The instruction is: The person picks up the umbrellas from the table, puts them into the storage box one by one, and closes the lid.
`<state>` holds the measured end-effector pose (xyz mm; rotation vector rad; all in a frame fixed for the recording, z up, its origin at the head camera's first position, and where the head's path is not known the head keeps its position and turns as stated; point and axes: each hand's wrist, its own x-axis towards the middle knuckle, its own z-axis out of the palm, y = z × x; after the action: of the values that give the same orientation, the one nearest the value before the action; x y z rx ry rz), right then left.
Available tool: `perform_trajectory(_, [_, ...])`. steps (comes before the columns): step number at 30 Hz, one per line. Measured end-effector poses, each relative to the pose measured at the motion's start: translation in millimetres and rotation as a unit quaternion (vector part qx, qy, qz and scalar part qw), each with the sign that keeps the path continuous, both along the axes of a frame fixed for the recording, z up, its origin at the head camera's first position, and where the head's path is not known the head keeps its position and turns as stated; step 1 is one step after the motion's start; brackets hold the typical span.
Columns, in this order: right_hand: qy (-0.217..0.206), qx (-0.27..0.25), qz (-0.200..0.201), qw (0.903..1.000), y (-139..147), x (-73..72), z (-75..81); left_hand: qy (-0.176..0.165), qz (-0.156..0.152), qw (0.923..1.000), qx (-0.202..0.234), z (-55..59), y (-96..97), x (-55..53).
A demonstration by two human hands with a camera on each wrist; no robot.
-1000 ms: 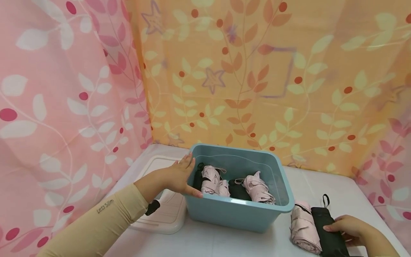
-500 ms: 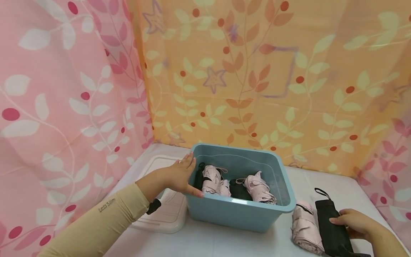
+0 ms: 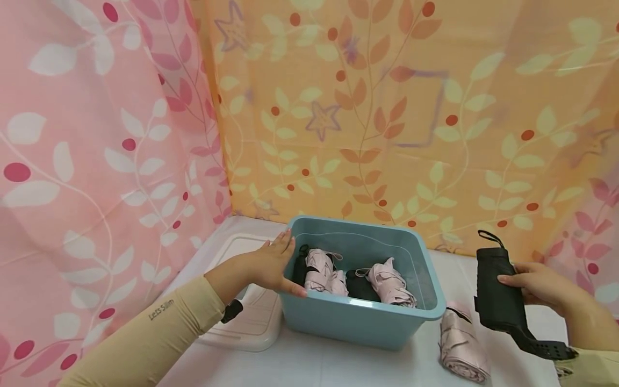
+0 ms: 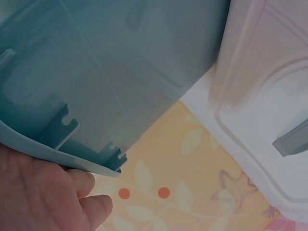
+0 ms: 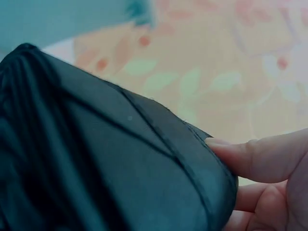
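My right hand (image 3: 544, 282) grips a black folded umbrella (image 3: 500, 293) by its side, thumb on the front, holding it above the table with its wrist loop at the top. The right wrist view shows the umbrella's dark cloth (image 5: 130, 139) close up. My left hand (image 3: 271, 266) rests with spread fingers on the left rim of a blue plastic bin (image 3: 338, 322). Inside the bin lie pink folded umbrellas (image 3: 389, 285) and black ones (image 3: 361, 287). A pink folded umbrella (image 3: 461, 346) lies on the table, right of the bin.
A whitish lid (image 3: 242, 338) lies flat on the table left of the bin, partly under my left forearm. White cloth (image 3: 309, 365) covers the table. Patterned curtains (image 3: 377, 134) stand behind and at both sides.
My right hand has lifted the black umbrella off the table, away from the pink one beside it. The left hand and the bin stay in place.
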<state>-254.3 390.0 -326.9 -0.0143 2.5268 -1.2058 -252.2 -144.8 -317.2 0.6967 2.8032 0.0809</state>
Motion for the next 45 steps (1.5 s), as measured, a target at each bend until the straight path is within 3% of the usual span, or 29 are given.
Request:
perform_trajectory(12, [0.082, 0.012, 0.055, 0.9950, -65.3, -14.3, 55.7, -0.004, 0.000, 1.0000, -0.003, 0.6, 1.8, -0.2])
perform_trajectory(18, [0.073, -0.015, 0.068, 0.9949, -98.3, -24.0, 67.2, -0.002, 0.002, 1.0000, -0.001, 1.8, 0.6, -0.3])
perform_trajectory(29, [0.048, -0.069, 0.081, 0.9932, -163.8, -43.1, 58.8, -0.012, 0.006, 0.9999, -0.003, 4.0, 1.1, -0.1])
perform_trajectory(45, [-0.022, -0.066, 0.082, 0.9942, -237.8, -71.4, 35.7, -0.014, 0.003, 0.9999, -0.003, 6.0, 1.0, 0.2])
